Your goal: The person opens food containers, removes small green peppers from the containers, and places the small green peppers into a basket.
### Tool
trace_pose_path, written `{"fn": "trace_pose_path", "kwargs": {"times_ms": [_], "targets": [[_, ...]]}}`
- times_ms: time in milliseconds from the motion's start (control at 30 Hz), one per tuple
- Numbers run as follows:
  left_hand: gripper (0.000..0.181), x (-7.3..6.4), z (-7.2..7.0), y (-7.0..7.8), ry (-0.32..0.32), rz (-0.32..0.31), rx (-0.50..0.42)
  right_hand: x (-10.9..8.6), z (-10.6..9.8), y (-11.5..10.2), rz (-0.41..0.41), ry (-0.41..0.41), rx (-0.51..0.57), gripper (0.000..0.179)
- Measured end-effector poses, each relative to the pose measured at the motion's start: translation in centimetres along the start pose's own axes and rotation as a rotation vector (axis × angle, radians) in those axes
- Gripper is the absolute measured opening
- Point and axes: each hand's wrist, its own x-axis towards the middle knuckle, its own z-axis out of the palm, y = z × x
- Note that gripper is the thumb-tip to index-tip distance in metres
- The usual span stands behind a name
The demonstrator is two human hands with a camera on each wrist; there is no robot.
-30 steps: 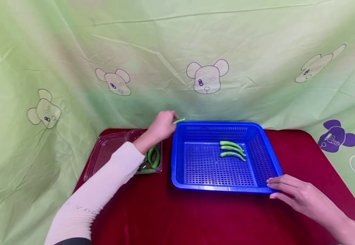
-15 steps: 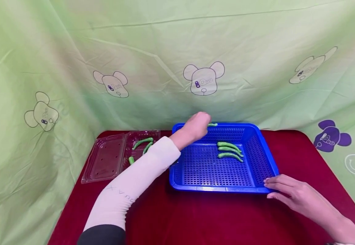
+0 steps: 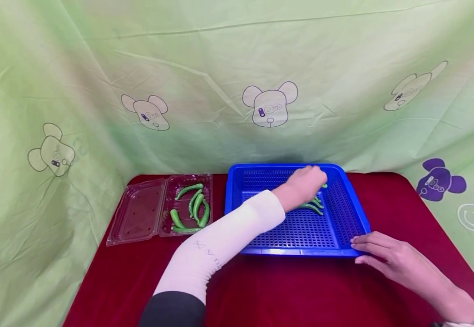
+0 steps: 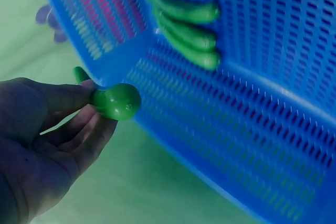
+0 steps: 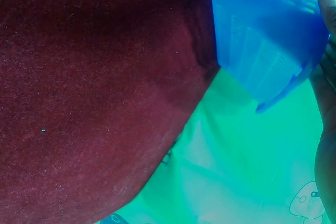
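My left hand (image 3: 305, 182) is over the right part of the blue plastic basket (image 3: 298, 251), pinching a green chili pepper (image 4: 122, 102) between thumb and fingers. In the left wrist view the pepper's thick end faces the camera and its thin end shows past the fingertips. Three curved green peppers (image 4: 184, 30) lie side by side on the basket floor, partly covered by my left hand in the head view. My right hand (image 3: 396, 252) grips the basket's near right corner, fingers at the rim and thumb low against the outer side.
To the basket's left stands a clear hinged container (image 3: 210, 181), its lid (image 3: 139, 209) laid back, with several green peppers (image 3: 197, 206) inside. A dark red cloth (image 3: 294, 290) covers the table. A pale green printed curtain (image 3: 204, 109) hangs behind and at both sides.
My left hand has carried the pepper rightward from beside the basket's far left corner to above the peppers inside. The container's peppers are uncovered now. My right hand stays at the corner.
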Motion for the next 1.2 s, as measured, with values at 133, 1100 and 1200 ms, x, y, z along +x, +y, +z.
{"fn": "trace_pose_path", "kwargs": {"times_ms": [133,1100,1200], "targets": [[0.021,0.1,1.9,1.3,-0.009,0.007,0.02,-0.1,0.2,-0.1,0.001,0.002,0.008,0.046],[0.022,-0.5,7.8,3.7,-0.113,0.114,0.154,0.1,0.0,0.0,-0.02,0.009,0.005,0.046],[0.023,-0.4,8.1,3.6,-0.109,0.112,0.168,0.1,0.0,0.0,-0.019,0.009,-0.004,0.048]]}}
